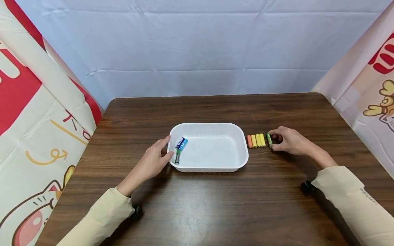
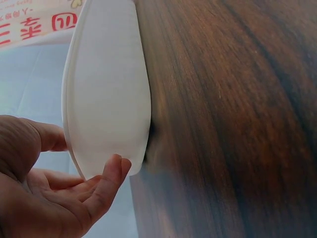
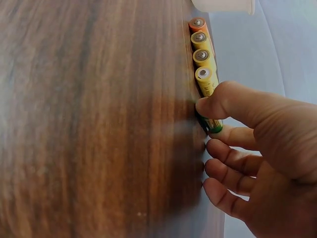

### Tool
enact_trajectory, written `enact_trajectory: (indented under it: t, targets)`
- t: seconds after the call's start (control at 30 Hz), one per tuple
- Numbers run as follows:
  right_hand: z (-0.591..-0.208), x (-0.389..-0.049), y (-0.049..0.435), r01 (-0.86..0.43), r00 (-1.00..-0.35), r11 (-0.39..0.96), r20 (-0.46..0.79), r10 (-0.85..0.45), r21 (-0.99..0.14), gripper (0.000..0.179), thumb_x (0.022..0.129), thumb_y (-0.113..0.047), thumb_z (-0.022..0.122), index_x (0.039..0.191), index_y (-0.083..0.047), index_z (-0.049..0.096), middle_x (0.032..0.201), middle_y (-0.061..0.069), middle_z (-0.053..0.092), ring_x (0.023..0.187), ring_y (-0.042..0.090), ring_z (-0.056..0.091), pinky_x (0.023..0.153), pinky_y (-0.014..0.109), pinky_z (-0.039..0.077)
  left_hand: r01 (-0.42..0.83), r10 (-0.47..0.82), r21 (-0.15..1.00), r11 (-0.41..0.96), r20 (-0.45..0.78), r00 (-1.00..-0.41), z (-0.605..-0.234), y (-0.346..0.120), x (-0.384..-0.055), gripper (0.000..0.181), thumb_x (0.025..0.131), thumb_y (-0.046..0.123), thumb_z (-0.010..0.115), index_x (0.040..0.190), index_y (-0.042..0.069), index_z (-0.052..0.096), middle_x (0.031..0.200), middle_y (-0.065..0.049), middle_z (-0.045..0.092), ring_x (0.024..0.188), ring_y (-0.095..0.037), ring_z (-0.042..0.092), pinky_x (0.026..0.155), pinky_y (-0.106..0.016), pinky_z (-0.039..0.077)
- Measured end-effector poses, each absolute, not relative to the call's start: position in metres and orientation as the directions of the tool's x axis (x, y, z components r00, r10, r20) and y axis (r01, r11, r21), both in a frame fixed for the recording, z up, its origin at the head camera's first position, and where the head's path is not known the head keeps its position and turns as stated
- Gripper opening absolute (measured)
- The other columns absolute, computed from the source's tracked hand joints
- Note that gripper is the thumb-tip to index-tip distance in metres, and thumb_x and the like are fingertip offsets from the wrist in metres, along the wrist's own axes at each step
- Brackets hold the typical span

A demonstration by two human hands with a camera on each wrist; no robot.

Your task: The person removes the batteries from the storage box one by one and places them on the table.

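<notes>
My left hand [image 1: 155, 158] holds the left end of a white plastic tray [image 1: 212, 169], its thumb and fingers about the rim and end wall [image 2: 106, 89]. Inside the tray, at its left end, lie a dark blue battery [image 1: 180, 143], a light blue battery [image 1: 183, 145] and a green and black battery [image 1: 177, 157]. Right of the tray, my right hand [image 1: 289, 140] pinches a green battery [image 1: 269, 139] low at the tabletop, between thumb and forefinger. Beside it a row holds an orange battery [image 1: 249, 141] and three yellow batteries [image 1: 258, 140], side by side.
A dark wood-grain table [image 1: 197, 205] carries everything. Behind it hangs a pale cloth [image 1: 197, 51], with printed cloths [image 1: 27, 143] at the sides. Small black objects [image 1: 307, 187] show under both wrists.
</notes>
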State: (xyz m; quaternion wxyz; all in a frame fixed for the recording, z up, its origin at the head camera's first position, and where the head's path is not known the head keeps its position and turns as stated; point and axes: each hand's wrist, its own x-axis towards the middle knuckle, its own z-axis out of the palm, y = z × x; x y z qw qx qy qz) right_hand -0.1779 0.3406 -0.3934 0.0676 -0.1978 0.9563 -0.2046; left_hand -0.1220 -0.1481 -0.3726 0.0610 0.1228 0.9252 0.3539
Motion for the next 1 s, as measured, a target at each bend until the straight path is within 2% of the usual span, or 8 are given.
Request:
enact_trajectory:
  t: [0.3,0.5,0.73,1.0]
  targets:
    - [-0.3936,-0.1768,0.3390,-0.322,-0.918,0.844,-0.075,-0.389,-0.429,0.050,0.089,-0.012,0.079,0.130,0.012,0.062,0.096,0.010,0.057,0.085,0.023,0.052,0.074,0.042,0.044,0.178,0.267,0.670,0.721,-0.033,-0.963,-0.3727,-0.1484,-0.1218,0.063,0.102,0.015,0.064,0.158,-0.002,0.038,0.153,-0.021,0.048,0.111,-0.030,0.062,0.092,-0.046,0.052]
    - [-0.3926,-0.1757,0.3392,-0.311,-0.920,0.838,-0.078,-0.383,-0.448,0.059,0.088,-0.013,0.081,0.135,0.014,0.057,0.101,0.013,0.061,0.090,0.026,0.058,0.078,0.046,0.048,0.177,0.266,0.670,0.721,-0.032,-0.964,-0.3724,-0.1484,-0.1218,0.064,0.102,0.015,0.064,0.158,-0.001,0.038,0.152,-0.020,0.049,0.110,-0.030,0.062,0.090,-0.045,0.052]
    - [-0.3918,-0.1751,0.3408,-0.312,-0.919,0.838,-0.083,-0.386,-0.449,0.065,0.089,-0.020,0.083,0.137,0.014,0.055,0.105,0.014,0.061,0.094,0.029,0.059,0.081,0.049,0.049,0.173,0.265,0.673,0.719,-0.035,-0.964,-0.3727,-0.1490,-0.1222,0.064,0.102,0.016,0.063,0.158,-0.001,0.038,0.152,-0.020,0.049,0.112,-0.030,0.062,0.091,-0.046,0.052]
    - [-0.3865,-0.1738,0.3409,-0.297,-0.926,0.824,-0.066,-0.372,-0.482,0.065,0.091,-0.024,0.081,0.137,0.013,0.055,0.108,0.015,0.066,0.098,0.030,0.063,0.084,0.049,0.050,0.170,0.264,0.673,0.720,-0.039,-0.964,-0.3731,-0.1485,-0.1224,0.064,0.103,0.016,0.063,0.159,0.000,0.037,0.154,-0.021,0.047,0.113,-0.030,0.062,0.093,-0.047,0.052]
